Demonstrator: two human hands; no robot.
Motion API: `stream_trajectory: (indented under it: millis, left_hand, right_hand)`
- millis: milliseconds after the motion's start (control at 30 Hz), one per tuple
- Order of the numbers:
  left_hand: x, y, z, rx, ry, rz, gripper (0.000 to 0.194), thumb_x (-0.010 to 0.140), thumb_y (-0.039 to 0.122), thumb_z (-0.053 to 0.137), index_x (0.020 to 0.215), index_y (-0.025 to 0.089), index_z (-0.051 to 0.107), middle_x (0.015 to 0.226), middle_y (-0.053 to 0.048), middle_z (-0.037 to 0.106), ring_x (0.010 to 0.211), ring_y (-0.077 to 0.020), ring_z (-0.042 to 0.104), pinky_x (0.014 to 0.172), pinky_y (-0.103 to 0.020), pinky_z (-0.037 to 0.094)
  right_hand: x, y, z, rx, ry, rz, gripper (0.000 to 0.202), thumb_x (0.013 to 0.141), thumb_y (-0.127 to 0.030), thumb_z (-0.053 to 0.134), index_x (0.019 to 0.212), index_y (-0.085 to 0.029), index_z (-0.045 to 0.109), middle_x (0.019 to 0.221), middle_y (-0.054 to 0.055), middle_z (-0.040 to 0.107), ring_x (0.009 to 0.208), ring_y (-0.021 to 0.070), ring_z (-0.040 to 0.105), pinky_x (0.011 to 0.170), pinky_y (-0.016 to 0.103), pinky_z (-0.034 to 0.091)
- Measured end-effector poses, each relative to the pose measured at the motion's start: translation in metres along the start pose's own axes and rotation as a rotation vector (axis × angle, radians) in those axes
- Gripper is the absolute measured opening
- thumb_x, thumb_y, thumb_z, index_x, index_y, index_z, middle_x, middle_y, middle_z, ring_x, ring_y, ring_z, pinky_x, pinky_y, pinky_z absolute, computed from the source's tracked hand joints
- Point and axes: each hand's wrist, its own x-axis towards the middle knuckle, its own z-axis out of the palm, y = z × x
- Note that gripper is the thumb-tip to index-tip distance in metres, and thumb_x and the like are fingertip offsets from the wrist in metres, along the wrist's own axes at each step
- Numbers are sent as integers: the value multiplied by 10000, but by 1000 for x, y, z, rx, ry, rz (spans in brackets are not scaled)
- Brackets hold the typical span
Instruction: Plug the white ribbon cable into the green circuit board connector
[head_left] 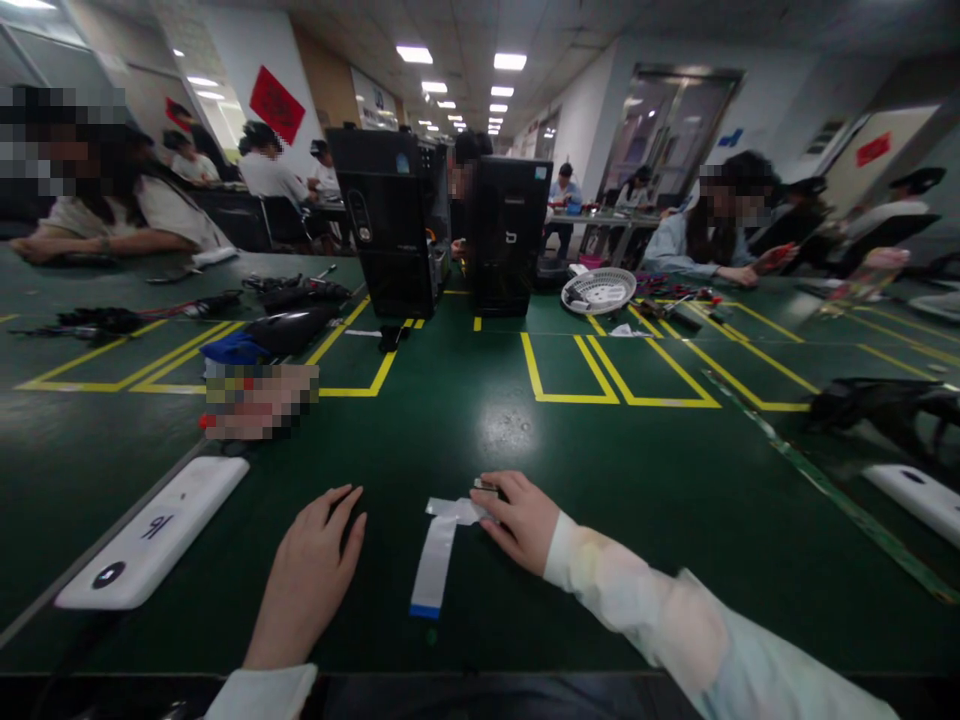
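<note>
A white flat ribbon cable (435,560), folded into a corner, lies on the green tabletop (375,640). Its lower end carries a blue strip. My right hand (525,520) has its thumb and fingers closed on the cable's other end, where a small metallic piece (484,486) shows at the fingertips. Part of that end is hidden under the fingers. To the left of the cable, apart from it, my left hand (315,555) rests near the table with its fingers stretched out and nothing in them.
Two black computer towers (512,235) stand ahead. A white power bank-like device (157,530) lies at left, near a blue-and-black pouch-like item (255,340). A white basket (598,290) sits beyond yellow tape outlines (577,398). Co-workers (712,225) sit around the table.
</note>
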Motion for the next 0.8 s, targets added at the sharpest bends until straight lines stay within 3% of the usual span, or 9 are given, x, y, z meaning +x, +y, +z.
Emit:
stream_trajectory:
  millis: [167, 500, 600, 700, 800]
  left_hand:
    - [1, 1, -1, -6, -8, -22, 492, 924, 403, 337, 1245, 124, 585, 1244, -153, 573, 1148, -285, 533, 954, -447, 464]
    - [1, -2, 2, 4, -16, -7, 512, 924, 420, 332, 1255, 110, 570, 1256, -159, 557, 1151, -287, 525, 958, -459, 456]
    - [1, -2, 3, 11, 0, 13, 509, 923, 418, 329, 1240, 108, 582, 1241, -164, 562, 1144, -286, 525, 964, -455, 452]
    - [1, -3, 4, 5, 2, 7, 507, 920, 426, 337, 1240, 120, 584, 1243, -161, 564, 1139, -287, 530, 957, -458, 459]
    - [1, -3, 3, -10, -8, -5, 511, 918, 428, 338, 1243, 119, 583, 1250, -161, 564, 1144, -290, 533, 950, -463, 465]
  right_hand:
    - [23, -23, 17, -4, -37, -8, 383, 896, -304, 490, 1251, -175, 548, 1234, 146, 524, 1121, 269, 469, 900, 450, 495]
    - [16, -22, 12, 14, -85, -1, 435, 881, -308, 504, 1296, -180, 522, 1288, 144, 499, 1168, 274, 450, 936, 442, 474]
    - [16, -22, 9, 10, -137, -21, 526, 885, -371, 499, 1376, -194, 437, 1360, 141, 457, 1223, 273, 427, 999, 462, 422]
    - [13, 1, -1, -71, -131, -38, 671, 886, -476, 480, 1467, -212, 273, 1469, 145, 347, 1330, 285, 333, 1098, 563, 247]
    - [1, 58, -25, -245, 13, 138, 657, 912, -464, 410, 1477, -175, 238, 1486, 179, 311, 1376, 305, 261, 1101, 611, 158]
